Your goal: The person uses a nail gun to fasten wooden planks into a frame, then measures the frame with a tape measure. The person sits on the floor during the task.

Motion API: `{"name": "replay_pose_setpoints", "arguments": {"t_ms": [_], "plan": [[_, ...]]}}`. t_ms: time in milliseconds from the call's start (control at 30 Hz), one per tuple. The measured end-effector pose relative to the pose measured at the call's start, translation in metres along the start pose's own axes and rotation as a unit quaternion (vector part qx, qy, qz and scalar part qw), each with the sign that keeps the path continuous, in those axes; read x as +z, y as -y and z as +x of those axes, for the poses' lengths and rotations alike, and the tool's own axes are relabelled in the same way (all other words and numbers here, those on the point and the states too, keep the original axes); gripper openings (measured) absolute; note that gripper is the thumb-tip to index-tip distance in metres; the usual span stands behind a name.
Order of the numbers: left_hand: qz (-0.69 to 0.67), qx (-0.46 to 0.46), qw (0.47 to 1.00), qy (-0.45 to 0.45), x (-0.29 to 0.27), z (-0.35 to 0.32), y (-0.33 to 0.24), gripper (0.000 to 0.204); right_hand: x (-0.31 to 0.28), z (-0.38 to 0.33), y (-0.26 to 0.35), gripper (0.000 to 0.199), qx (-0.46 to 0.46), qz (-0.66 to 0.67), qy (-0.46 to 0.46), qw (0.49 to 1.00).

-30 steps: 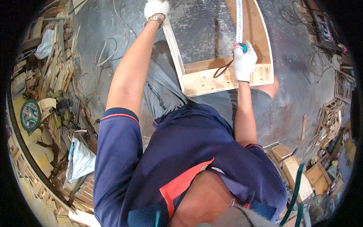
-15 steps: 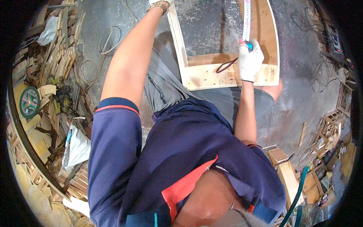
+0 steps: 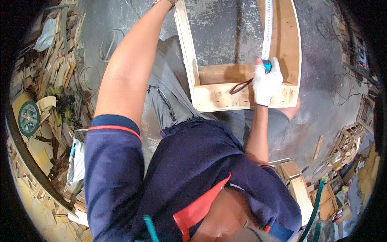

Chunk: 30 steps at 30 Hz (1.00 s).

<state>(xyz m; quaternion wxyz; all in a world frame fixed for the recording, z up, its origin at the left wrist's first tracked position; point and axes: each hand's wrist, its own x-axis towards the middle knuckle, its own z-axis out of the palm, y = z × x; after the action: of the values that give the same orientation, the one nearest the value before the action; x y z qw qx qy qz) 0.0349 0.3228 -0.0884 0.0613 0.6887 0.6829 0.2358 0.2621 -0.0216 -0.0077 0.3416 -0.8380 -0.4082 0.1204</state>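
Note:
My right hand [image 3: 267, 85], in a white glove, closes round a teal and black tape measure [image 3: 267, 65]. Its pale blade [image 3: 267, 34] is drawn out and runs away from me past the top edge of the picture. A brown wrist loop [image 3: 240, 86] hangs from the tool's left side. Under this hand lies the near rail of a pale wooden frame [image 3: 221, 100], with a narrow left side and a wide, curved right side. My left arm [image 3: 129, 60] stretches along the frame's left side; the hand itself is cut off by the top edge, so its fingers are hidden.
Wood offcuts [image 3: 52, 68] pile up on the left, near a green-rimmed disc [image 3: 29, 118] and a white bag [image 3: 76, 161]. Cables [image 3: 90, 78] lie on the grey floor [image 3: 225, 32]. At the right are stacked wooden frames [image 3: 346, 141] and boxes [image 3: 300, 187].
The wooden frame and my right hand with the tape measure sit lower in the picture. My left hand, partly visible before, has slipped beyond the top edge.

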Motion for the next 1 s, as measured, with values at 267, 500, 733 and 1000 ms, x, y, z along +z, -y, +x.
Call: {"name": "replay_pose_setpoints", "arguments": {"t_ms": [267,500,733,1000], "plan": [[0.026,0.002,1.0,0.001,0.008,0.007,-0.017,0.043,0.002,0.01,-0.005,0.033,0.02,-0.025,-0.012,0.999],[0.004,-0.108,0.976,0.19,-0.052,0.004,-0.016,0.1,0.016,0.009,-0.003,0.034,0.009,0.026,-0.02,0.999],[-0.105,-0.147,0.977,0.116,-0.048,-0.049,-0.031,0.078,0.01,0.01,-0.004,0.04,0.016,-0.026,-0.018,0.999],[0.003,-0.115,0.992,0.059,-0.036,-0.056,-0.027,0.037,0.008,0.006,-0.004,0.037,-0.002,0.018,-0.016,1.0]]}}
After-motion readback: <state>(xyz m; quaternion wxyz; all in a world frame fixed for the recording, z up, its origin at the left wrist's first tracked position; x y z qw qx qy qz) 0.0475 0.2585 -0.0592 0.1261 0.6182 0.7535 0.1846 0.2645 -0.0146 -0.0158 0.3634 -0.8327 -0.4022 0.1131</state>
